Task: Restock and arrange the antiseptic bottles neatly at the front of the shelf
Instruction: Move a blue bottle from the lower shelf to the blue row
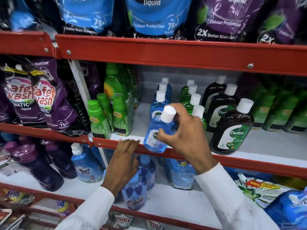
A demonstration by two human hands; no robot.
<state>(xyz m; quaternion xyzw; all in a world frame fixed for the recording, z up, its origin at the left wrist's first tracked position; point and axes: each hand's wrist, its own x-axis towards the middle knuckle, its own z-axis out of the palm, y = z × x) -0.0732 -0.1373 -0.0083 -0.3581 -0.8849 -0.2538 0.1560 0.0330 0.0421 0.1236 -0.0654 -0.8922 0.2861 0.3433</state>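
Observation:
My right hand (186,130) grips a blue antiseptic bottle (155,138) with a white cap, tilted, at the front edge of the middle shelf (265,146). Behind it stands a row of blue antiseptic bottles (159,103). To its right runs a row of green antiseptic bottles (187,93), partly hidden by my hand. Further right stand three brown Dettol bottles (232,130) in a line. My left hand (124,156) rests with its fingers on the red shelf lip (106,143), holding nothing.
Green-capped detergent bottles (99,120) stand left of the blue row, with bare white shelf between them. Purple pouches (41,100) fill the left, green packs (282,112) the far right. Blue detergent bottles (86,165) sit on the shelf below. A red shelf beam (166,52) overhangs.

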